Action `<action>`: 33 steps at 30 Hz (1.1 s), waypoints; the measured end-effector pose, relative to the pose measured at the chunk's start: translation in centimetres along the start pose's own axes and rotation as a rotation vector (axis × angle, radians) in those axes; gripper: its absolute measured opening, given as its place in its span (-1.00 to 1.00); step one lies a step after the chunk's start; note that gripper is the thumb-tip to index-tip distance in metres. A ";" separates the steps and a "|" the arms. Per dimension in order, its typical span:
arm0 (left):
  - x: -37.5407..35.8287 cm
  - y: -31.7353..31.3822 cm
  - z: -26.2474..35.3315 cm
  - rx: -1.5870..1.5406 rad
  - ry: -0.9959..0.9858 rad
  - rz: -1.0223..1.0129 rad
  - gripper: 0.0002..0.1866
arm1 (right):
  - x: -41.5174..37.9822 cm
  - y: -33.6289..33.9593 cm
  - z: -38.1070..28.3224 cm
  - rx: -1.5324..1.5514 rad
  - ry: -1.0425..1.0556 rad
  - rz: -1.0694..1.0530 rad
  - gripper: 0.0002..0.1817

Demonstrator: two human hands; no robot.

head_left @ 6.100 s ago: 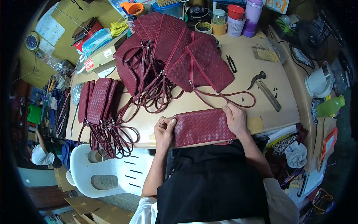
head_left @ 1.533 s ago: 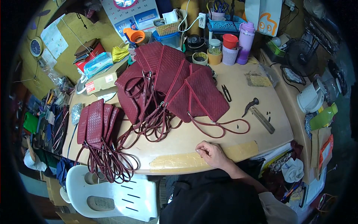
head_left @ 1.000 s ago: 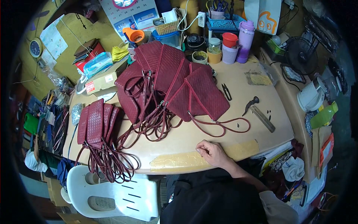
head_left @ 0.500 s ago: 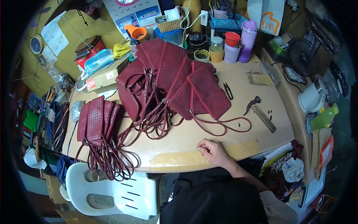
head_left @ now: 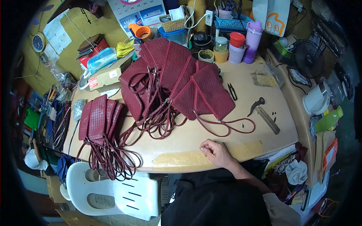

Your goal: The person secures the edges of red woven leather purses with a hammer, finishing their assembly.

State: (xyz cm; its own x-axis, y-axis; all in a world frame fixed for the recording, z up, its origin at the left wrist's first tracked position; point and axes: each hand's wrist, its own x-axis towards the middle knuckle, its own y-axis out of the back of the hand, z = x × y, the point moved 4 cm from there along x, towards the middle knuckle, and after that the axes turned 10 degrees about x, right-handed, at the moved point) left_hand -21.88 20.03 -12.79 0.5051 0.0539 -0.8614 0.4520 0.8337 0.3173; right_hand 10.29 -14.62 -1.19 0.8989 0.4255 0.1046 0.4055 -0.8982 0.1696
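My right hand rests on the front edge of the table, on a strip of brown tape. Its fingers are loosely curled, and nothing shows in them. Beyond it, a large heap of dark red woven-pattern pouches covers the middle of the table, with zips and thin wrist straps hanging off them. The strap loop of the nearest pouch lies just ahead of my hand. A smaller stack of dark red pouches sits at the left, its straps drooping over the edge. My left hand is out of view.
A hammer and black thread snips lie right of the heap. Tape rolls, jars, cups and a purple bottle line the back. A white plastic chair stands at front left. A person is at far left.
The view has shifted very slightly. My right hand and the pouches stay as they were.
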 end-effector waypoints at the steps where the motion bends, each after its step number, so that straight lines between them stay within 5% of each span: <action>1: -0.2 0.1 0.1 0.001 0.003 -0.007 -0.59 | 0.0 0.0 0.0 0.002 0.000 0.001 -0.88; 33: -3.3 2.1 4.1 -0.011 0.060 -0.253 -0.59 | 0.0 0.2 -0.4 -0.002 0.032 -0.003 -0.89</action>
State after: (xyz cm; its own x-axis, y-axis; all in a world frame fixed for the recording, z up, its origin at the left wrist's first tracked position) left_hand -19.62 19.34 -7.66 0.3324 -0.1246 -0.9349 0.5503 0.8307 0.0849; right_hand 10.29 -14.72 -0.78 0.8917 0.4318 0.1358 0.4079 -0.8966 0.1724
